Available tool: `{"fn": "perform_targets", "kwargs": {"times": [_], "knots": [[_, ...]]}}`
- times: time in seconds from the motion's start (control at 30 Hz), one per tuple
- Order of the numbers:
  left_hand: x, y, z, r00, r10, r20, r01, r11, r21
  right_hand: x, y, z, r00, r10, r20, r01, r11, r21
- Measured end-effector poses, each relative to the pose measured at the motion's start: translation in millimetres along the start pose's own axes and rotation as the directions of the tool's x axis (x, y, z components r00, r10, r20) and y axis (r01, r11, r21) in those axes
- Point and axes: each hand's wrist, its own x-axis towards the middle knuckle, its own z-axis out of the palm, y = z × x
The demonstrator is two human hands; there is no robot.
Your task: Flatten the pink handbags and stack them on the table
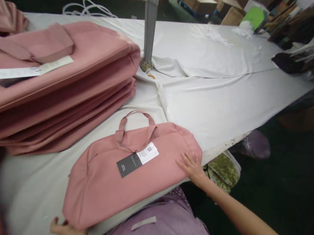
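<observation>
A pink bag [133, 171] lies flat along the near edge of the table, its two handles [122, 128] pointing away from me. A dark hang tag [128, 165] and a white printed label [148, 153] rest on its front. My right hand [192, 167] lies on the bag's right end, fingers spread flat. At the lower left corner, my left hand [71, 233] has its fingers bent against the bag's edge; the frame's bottom and the bag partly hide it.
A stack of folded pink bags [64, 79] stands at the left on the white-covered table [219, 94]. A grey metal post [148, 32] rises behind the bag. White cable [86, 9] coils along the far edge. Dark items and plastic [298, 60] lie at the far right.
</observation>
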Motion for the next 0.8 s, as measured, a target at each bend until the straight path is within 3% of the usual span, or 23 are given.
{"fn": "perform_targets", "kwargs": {"times": [0.03,0.07,0.1,0.17,0.2,0.23,0.27,0.3,0.4,0.47,0.53,0.57,0.63,0.7,0.73,0.8], "knots": [[4,9,-11.2,0.991,0.118,-0.069,-0.111,0.989,0.1,5,12,6,0.998,-0.036,0.05,0.037,0.999,-0.032],[9,19,-22.4,0.954,0.287,-0.09,-0.263,0.941,0.215,13,23,10,0.993,-0.071,0.094,0.075,0.996,-0.039],[15,27,-32.4,0.88,0.473,-0.038,-0.439,0.842,0.314,21,32,12,0.986,-0.101,0.13,0.106,0.994,-0.031],[28,38,-44.5,0.648,0.727,0.227,-0.752,0.563,0.342,35,44,13,0.975,-0.153,0.164,0.155,0.988,-0.001],[32,40,-45.4,0.519,0.775,0.361,-0.853,0.445,0.272,40,47,13,0.972,-0.169,0.165,0.17,0.985,0.007],[34,39,-42.8,0.42,0.786,0.453,-0.908,0.369,0.199,42,49,14,0.971,-0.173,0.162,0.174,0.985,0.012],[34,36,-37.4,0.362,0.786,0.501,-0.931,0.335,0.146,42,48,16,0.973,-0.167,0.162,0.167,0.986,0.013],[32,31,-30.3,0.347,0.781,0.52,-0.934,0.334,0.123,39,45,19,0.974,-0.152,0.165,0.152,0.988,0.012],[22,18,-11.4,0.428,0.728,0.535,-0.899,0.405,0.169,26,31,26,0.978,-0.09,0.186,0.089,0.996,0.013],[18,18,-10.0,0.456,0.644,0.614,-0.877,0.444,0.186,23,23,19,0.965,-0.079,0.251,0.064,0.996,0.069],[19,31,-17.1,0.451,0.538,0.712,-0.853,0.496,0.166,30,19,1,0.948,-0.081,0.306,0.033,0.987,0.16],[21,43,-21.7,0.477,0.499,0.723,-0.824,0.541,0.17,37,19,-11,0.953,-0.071,0.296,0.013,0.981,0.193],[26,74,-28.0,0.629,0.457,0.628,-0.719,0.65,0.247,55,18,-33,0.986,0.003,0.167,-0.034,0.982,0.187],[29,107,-26.6,0.83,0.41,0.379,-0.546,0.739,0.395,73,17,-44,0.992,0.123,-0.022,-0.12,0.987,0.104],[30,119,-22.5,0.881,0.371,0.295,-0.471,0.755,0.456,80,18,-43,0.979,0.179,-0.095,-0.174,0.983,0.051],[34,132,-9.7,0.937,0.23,0.262,-0.338,0.779,0.528,88,23,-28,0.95,0.269,-0.158,-0.279,0.96,-0.041]]}}
